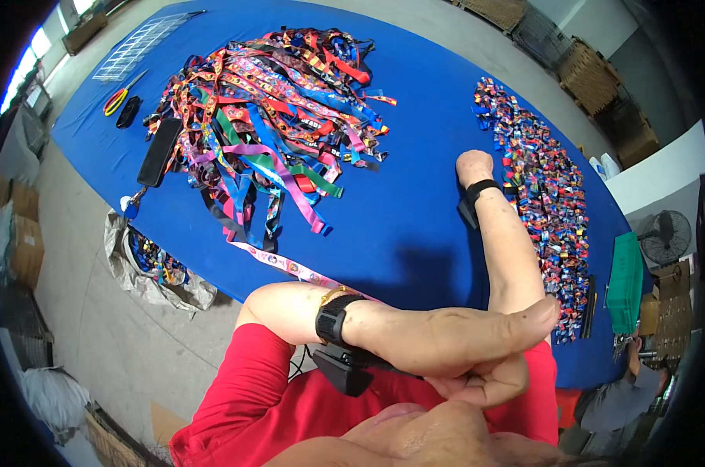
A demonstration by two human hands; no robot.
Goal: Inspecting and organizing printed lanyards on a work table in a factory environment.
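Note:
My left hand (pixel 477 346) is raised close to me, its thumb stretched out and its fingers curled in; nothing shows in them. Farther off, my right hand (pixel 474 166) is closed in a fist over the table, beside a long band of small folded straps (pixel 551 210). Whatever it may hold is hidden. A loose heap of printed lanyard straps (pixel 290 101) lies on the table's far left. From it a pink printed strap (pixel 290 266) runs toward me and passes out of sight behind my left forearm.
The table has a blue cover (pixel 414 101). At left lie yellow-handled scissors (pixel 116 101), a black phone-like slab (pixel 159 152) and a white wire rack (pixel 146 43). A sack of straps (pixel 154 261) stands below its edge. At right are a green crate (pixel 624 282), a fan (pixel 665 236) and another person (pixel 625 401).

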